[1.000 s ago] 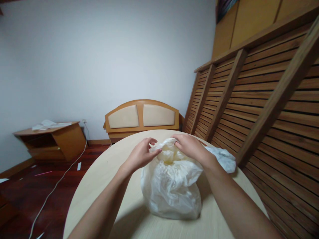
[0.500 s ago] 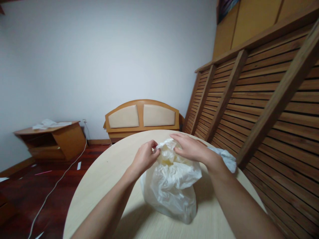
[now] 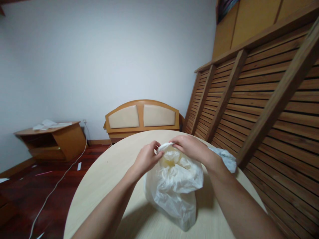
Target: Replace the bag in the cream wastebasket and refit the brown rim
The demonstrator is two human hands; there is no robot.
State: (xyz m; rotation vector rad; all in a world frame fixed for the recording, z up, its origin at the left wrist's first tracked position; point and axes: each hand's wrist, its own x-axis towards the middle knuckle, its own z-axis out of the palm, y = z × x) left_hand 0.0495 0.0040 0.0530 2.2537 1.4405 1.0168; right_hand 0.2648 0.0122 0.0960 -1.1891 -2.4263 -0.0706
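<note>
A white, translucent plastic bag point(image 3: 174, 196) stands crumpled on the round, pale wooden table point(image 3: 107, 179). Its mouth is partly open, and something yellowish shows inside, too covered to name. My left hand point(image 3: 149, 157) pinches the left side of the bag's far rim between thumb and fingers. On the right side of the same rim, my right hand point(image 3: 191, 147) is closed over the edge, its thumb hidden. Between the two hands the rim is drawn into a fairly straight edge.
A pale bluish-white crumpled bag point(image 3: 225, 158) lies at the table's right edge. Beyond it leans a slatted wooden frame point(image 3: 224, 109). A headboard point(image 3: 143, 116) stands behind the table. To the left are a low cabinet point(image 3: 67, 139) and a white cable point(image 3: 62, 179) on the floor.
The far rim has been pulled straighter between my hands. My right hand's fingers have closed on it, having been more spread before. The bag's base has moved slightly nearer to me.
</note>
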